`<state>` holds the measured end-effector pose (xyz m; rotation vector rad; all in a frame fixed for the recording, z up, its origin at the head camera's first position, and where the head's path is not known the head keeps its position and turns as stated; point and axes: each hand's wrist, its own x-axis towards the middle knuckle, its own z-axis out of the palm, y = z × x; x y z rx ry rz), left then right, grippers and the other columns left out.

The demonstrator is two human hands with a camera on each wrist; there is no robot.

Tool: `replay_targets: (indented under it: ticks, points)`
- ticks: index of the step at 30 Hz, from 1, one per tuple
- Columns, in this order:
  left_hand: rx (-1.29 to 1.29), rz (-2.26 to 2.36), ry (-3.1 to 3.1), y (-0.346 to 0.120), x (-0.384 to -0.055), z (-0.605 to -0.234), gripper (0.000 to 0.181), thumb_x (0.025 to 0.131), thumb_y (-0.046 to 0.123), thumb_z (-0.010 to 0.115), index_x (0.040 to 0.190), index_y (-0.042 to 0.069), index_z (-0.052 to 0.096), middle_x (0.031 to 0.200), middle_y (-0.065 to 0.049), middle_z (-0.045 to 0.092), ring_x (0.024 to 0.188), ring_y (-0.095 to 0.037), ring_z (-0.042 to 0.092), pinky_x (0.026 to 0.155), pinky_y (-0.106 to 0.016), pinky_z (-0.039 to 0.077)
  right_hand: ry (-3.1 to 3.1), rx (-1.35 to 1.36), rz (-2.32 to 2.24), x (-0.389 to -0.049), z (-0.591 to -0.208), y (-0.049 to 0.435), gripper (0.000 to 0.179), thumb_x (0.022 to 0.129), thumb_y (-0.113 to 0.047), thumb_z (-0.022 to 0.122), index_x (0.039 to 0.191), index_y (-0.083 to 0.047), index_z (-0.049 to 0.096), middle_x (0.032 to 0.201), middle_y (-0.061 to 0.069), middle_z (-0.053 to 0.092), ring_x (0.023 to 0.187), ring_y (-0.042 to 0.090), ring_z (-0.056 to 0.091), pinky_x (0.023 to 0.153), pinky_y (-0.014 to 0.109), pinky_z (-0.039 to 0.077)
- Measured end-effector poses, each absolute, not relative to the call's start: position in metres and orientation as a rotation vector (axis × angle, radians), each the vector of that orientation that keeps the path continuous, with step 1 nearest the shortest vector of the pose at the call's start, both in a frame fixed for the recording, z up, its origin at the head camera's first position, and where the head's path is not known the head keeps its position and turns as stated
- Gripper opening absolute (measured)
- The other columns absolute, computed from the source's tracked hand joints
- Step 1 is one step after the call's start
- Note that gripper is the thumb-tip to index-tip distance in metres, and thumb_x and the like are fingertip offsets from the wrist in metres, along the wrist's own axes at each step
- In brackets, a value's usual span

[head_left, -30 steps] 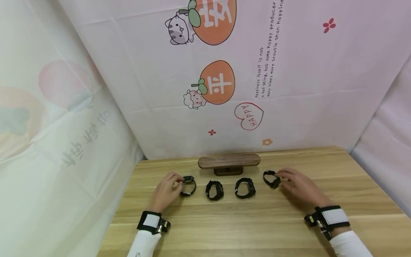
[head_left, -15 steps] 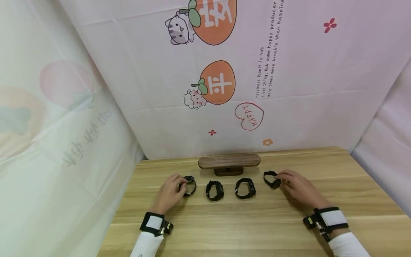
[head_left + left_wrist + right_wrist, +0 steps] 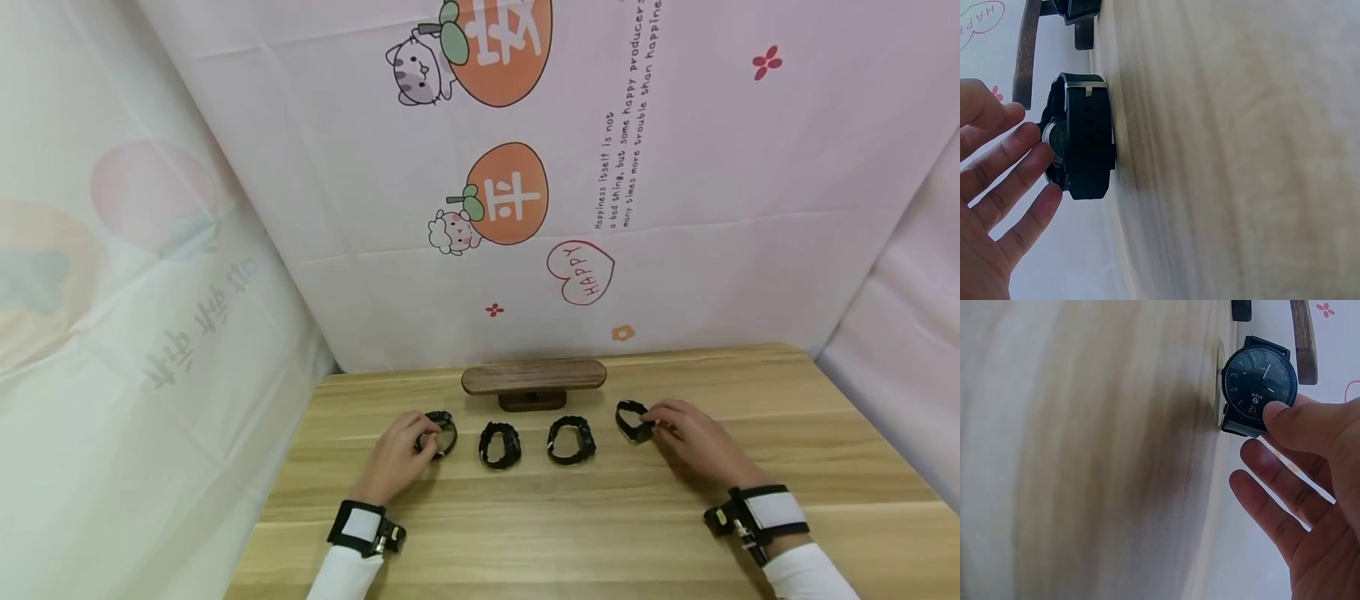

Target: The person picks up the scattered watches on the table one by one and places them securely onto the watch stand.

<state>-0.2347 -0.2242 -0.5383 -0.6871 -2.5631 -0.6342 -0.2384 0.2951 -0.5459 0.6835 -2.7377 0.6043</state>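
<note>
On the left, my left hand (image 3: 400, 454) touches a black wristwatch (image 3: 453, 435) that stands on its side. In the left wrist view its buckled strap (image 3: 1088, 140) faces the camera, and fairly straight fingers (image 3: 1019, 172) reach the case while the thumb stays apart from it. My right hand (image 3: 697, 437) pinches another black wristwatch (image 3: 639, 432) at the right. Its round numbered dial (image 3: 1260, 381) shows in the right wrist view, with my thumb (image 3: 1304, 425) on the dial's edge and a finger behind the case.
Two more black wristwatches, one left of centre (image 3: 513, 446) and one right of centre (image 3: 587, 440), sit between my hands. Behind them stands a dark wooden bar on a base (image 3: 534, 377). A printed white cloth (image 3: 675, 275) hangs behind the wooden table (image 3: 525, 533).
My left hand has shifted slightly right, and its thumb has come in over the near side of the left watch. The right hand has barely moved and keeps its pinch.
</note>
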Motion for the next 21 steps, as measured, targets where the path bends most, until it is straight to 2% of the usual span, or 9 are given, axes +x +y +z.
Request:
replay_targets:
  ticks: [3, 7, 15, 21]
  points:
    - [-0.685, -0.643, -2.569, -0.2234, -0.2334, -0.5371, 0.009, 0.097, 0.008, 0.074, 0.101, 0.014, 0.079, 0.102, 0.005, 0.069, 0.091, -0.019, 0.068, 0.075, -0.031, 0.059, -2.725, 0.682, 0.603, -0.2388, -0.5462, 0.2944, 0.028, 0.092, 0.005, 0.076, 0.117, -0.008, 0.077, 0.117, 0.010, 0.073, 0.100, 0.025, 0.073, 0.084, 0.046, 0.065]
    - [-0.680, -0.632, -2.572, -0.2214, -0.2317, -0.5361, 0.007, 0.097, 0.010, 0.075, 0.101, 0.015, 0.079, 0.102, 0.006, 0.069, 0.091, -0.013, 0.066, 0.075, -0.029, 0.059, -2.720, 0.681, 0.604, -0.2390, -0.5457, 0.2934, 0.028, 0.092, 0.005, 0.076, 0.115, -0.009, 0.078, 0.117, 0.010, 0.074, 0.102, 0.027, 0.073, 0.086, 0.047, 0.065]
    - [-0.693, -0.623, -2.577, -0.2180, -0.2309, -0.5366, 0.008, 0.097, 0.011, 0.075, 0.102, 0.017, 0.078, 0.104, 0.006, 0.071, 0.096, -0.011, 0.067, 0.079, -0.029, 0.061, -2.758, 0.656, 0.630, -0.2374, -0.5462, 0.2948, 0.027, 0.095, 0.004, 0.073, 0.118, -0.010, 0.076, 0.122, 0.013, 0.074, 0.113, 0.034, 0.071, 0.096, 0.054, 0.062]
    - [-0.702, -0.637, -2.553, -0.2143, -0.2299, -0.5365, 0.008, 0.097, 0.011, 0.075, 0.101, 0.017, 0.078, 0.104, 0.005, 0.072, 0.096, -0.012, 0.068, 0.079, -0.030, 0.062, -2.756, 0.654, 0.641, -0.2369, -0.5478, 0.2959, 0.029, 0.096, 0.004, 0.070, 0.121, -0.010, 0.074, 0.123, 0.012, 0.075, 0.111, 0.032, 0.072, 0.093, 0.053, 0.062]
